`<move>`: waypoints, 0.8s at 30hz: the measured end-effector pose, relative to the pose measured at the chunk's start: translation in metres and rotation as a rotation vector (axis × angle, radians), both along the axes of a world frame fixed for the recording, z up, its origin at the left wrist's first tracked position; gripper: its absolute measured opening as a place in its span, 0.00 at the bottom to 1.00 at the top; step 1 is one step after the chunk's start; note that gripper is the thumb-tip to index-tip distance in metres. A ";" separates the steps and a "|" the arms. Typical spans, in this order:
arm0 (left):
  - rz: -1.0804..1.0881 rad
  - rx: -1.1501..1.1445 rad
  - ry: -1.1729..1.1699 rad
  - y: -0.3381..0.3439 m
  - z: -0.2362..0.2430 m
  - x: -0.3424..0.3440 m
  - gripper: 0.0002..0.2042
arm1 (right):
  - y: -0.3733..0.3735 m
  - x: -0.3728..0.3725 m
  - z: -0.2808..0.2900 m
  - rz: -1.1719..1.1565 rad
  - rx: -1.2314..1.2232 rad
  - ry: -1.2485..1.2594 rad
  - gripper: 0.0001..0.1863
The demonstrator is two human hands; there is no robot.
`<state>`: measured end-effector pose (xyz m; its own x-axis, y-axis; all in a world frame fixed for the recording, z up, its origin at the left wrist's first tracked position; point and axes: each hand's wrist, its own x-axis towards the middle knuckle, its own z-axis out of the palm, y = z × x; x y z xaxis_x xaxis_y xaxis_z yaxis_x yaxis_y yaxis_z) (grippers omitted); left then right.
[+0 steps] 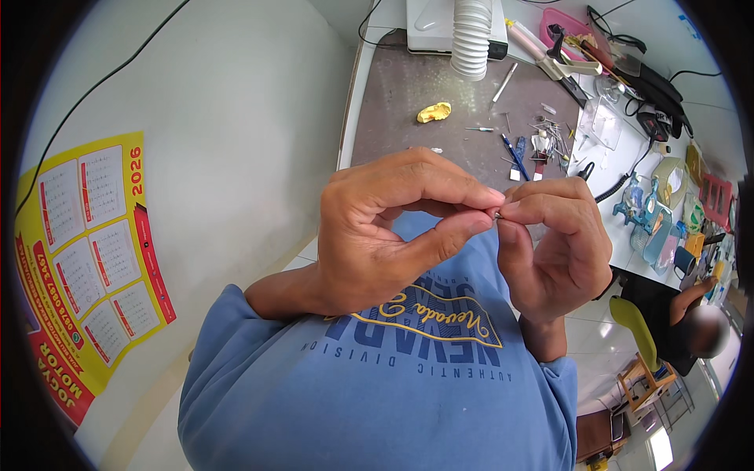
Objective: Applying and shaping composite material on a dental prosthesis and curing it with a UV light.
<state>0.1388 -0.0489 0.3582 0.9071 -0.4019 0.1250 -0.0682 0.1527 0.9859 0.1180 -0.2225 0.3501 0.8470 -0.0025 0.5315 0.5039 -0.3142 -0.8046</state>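
My left hand [385, 228] and my right hand [554, 247] meet in front of my chest, above my blue shirt [377, 377]. Thumb and forefinger of both hands pinch one tiny metal part [497, 213] between the fingertips. The part is mostly hidden by my fingers, and its shape cannot be made out.
A grey work mat [408, 94] lies on the bench beyond my hands, with a yellow lump [433, 113], several small metal tools and bits [542, 141], and a white ribbed hose [471, 39]. A yellow and red wall calendar [94, 259] hangs at left. Another person [699, 322] sits at lower right.
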 end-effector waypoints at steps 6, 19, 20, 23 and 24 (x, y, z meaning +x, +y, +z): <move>0.001 -0.006 0.016 0.000 -0.001 -0.001 0.08 | 0.000 -0.001 0.000 0.022 0.050 0.030 0.11; 0.011 -0.001 -0.006 -0.001 -0.002 0.001 0.08 | 0.002 -0.001 -0.003 -0.049 -0.039 -0.055 0.13; 0.018 0.002 -0.001 -0.001 -0.002 0.001 0.08 | 0.001 -0.001 -0.003 -0.047 -0.039 -0.055 0.13; 0.035 -0.077 0.148 -0.002 -0.003 0.000 0.07 | 0.000 -0.005 -0.003 -0.034 -0.052 -0.010 0.14; 0.033 -0.077 0.147 -0.002 -0.003 0.000 0.07 | 0.003 -0.007 -0.003 -0.059 0.051 0.046 0.14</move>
<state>0.1390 -0.0513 0.3551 0.9305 -0.3659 0.0191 0.0699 0.2284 0.9711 0.1115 -0.2192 0.3473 0.8679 -0.0798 0.4902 0.4481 -0.3001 -0.8421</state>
